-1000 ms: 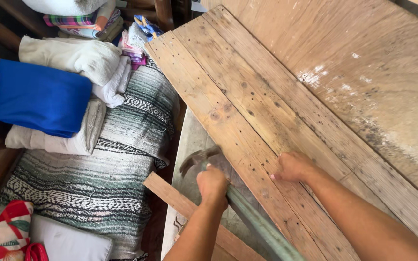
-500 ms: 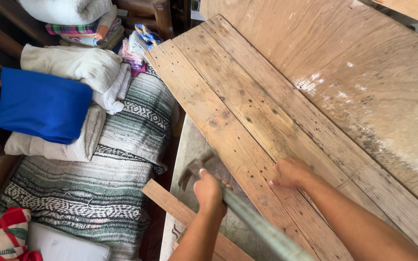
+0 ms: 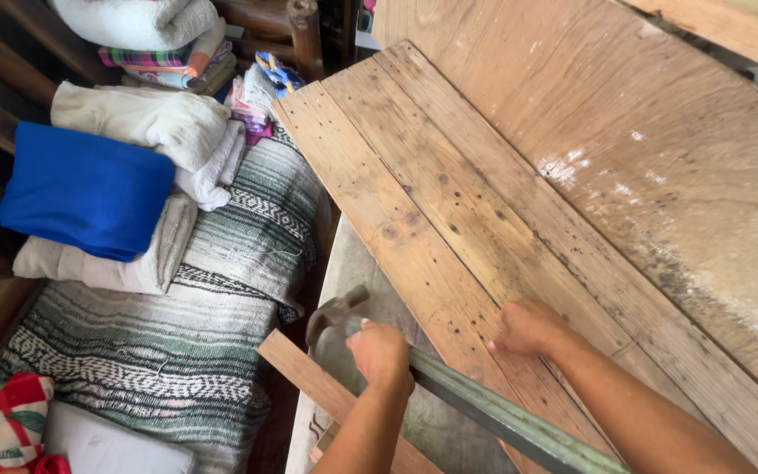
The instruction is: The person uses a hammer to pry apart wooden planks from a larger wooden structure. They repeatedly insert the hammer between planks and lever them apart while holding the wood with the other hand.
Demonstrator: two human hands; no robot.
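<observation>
Large plywood sheet (image 3: 660, 149) across the upper right, pale patches and dark speckling toward its right edge. Just left of it, touching along a seam, a run of worn wooden planks (image 3: 414, 202) slanting from the top centre to the bottom right corner, peppered with nail holes and knots. Striped woven blanket (image 3: 177, 333) in grey, green and black along the left, near the planks' left edge, separated from it by a dark gap. On the blanket's upper part, a stack of folded cream towels (image 3: 133, 123) with a folded blue cloth (image 3: 85, 189) laid over them; more folded coloured fabrics (image 3: 256, 88) near the planks' top left corner. Red-and-cream patterned cushion (image 3: 6, 426) at the bottom left corner of the view. Narrow wooden strip (image 3: 309, 377) lying diagonally below the planks' left edge, over a grey surface (image 3: 370, 290).

Right hand (image 3: 528, 326) resting knuckles-up on the planks near their lower left edge, fingers curled under, fingertips pressed to the wood; whether anything is pinched beneath, cannot tell. Left hand (image 3: 382, 353) closed in a fist around the green handle of a hammer (image 3: 449, 391), just below the head. Hammer head (image 3: 331, 312) blurred, off the planks' left edge, above the grey surface and the narrow strip, handle running back toward the bottom right.
</observation>
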